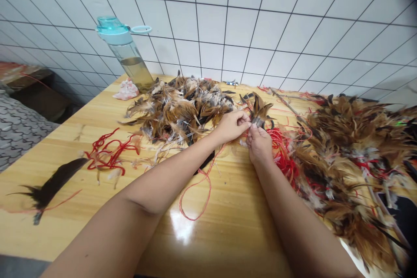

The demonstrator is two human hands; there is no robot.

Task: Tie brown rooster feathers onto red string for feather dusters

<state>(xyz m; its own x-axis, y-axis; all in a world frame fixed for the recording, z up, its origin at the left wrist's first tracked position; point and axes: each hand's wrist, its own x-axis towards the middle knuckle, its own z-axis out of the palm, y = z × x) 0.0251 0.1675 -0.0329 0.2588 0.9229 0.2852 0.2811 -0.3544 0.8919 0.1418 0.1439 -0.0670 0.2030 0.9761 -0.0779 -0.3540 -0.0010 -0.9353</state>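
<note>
My right hand (260,141) is closed round the base of a small feather bunch (259,110), brown and dark, whose tips point up and away. Right beside it, my left hand (233,126) is pinched at the base of the same bunch; what its fingertips hold is too small to make out. A pink string (208,182) trails from near my left hand and loops on the wooden table below my left forearm. Red strings (285,156) lie in a heap just right of my right hand.
A large feather pile (176,106) lies behind my left forearm, near a bottle (130,58). More feathers (352,139) cover the right side, with thin sticks among them. At left are red string pieces (112,152) and a long black feather (57,184). A tiled wall (211,21) stands behind.
</note>
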